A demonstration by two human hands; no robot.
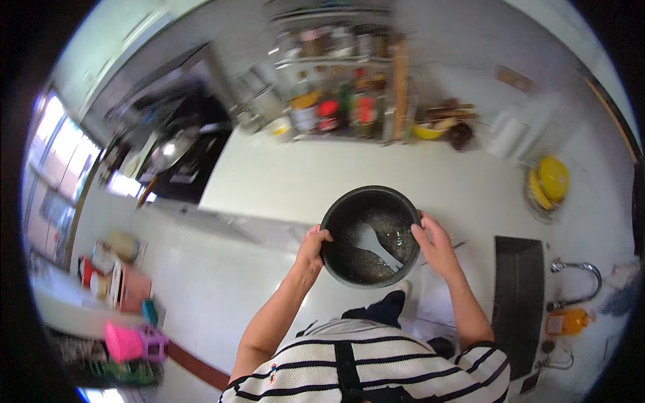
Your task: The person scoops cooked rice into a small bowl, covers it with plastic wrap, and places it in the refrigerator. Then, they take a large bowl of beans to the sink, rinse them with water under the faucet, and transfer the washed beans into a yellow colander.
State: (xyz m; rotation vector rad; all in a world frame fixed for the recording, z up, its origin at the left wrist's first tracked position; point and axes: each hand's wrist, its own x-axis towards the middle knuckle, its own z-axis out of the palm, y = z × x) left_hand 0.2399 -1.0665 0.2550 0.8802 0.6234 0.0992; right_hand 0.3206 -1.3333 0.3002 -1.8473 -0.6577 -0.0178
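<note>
A round, dark inner pot (347,267), like that of a rice cooker, is held up in front of my body with its mouth facing me. My left hand (311,247) grips the left rim, thumb over the edge. On the opposite rim, my right hand (437,243) holds on in the same way. Inside the pot lies a grey rice paddle (375,244), its handle pointing to the lower right. Small wet or shiny spots show on the pot's inner surface.
Ahead runs a white countertop (282,176) with a rack of bottles and jars (342,101). A gas stove (211,146) bearing a wok (174,151) stands left. To the right are a dark sink (519,297), a faucet (579,267) and an orange bottle (567,322).
</note>
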